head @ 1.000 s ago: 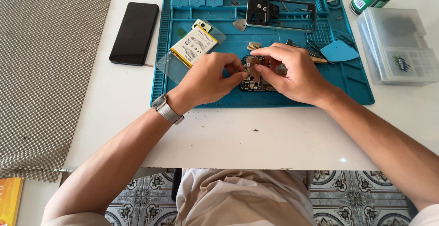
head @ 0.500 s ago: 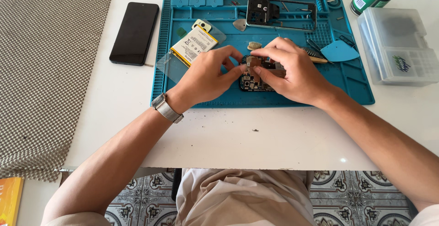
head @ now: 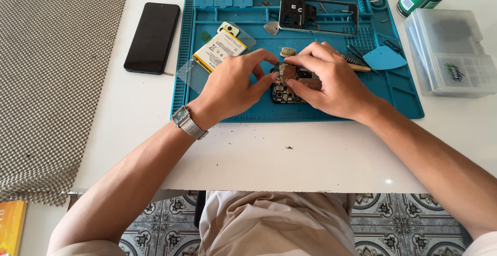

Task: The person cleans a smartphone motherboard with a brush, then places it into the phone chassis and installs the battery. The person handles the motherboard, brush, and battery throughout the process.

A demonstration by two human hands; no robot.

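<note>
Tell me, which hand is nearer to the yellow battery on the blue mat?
Left. The left hand lies just right of the yellow battery, almost touching it. The right hand is farther right, beyond the circuit board both hands pinch.

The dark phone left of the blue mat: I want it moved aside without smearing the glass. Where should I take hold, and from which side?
Grip the dark phone by its two long edges, coming straight down from above. It lies flat and face up on the white table, apart from the blue mat, so both long sides look open to fingers. Both hands are busy at the circuit board.
</note>
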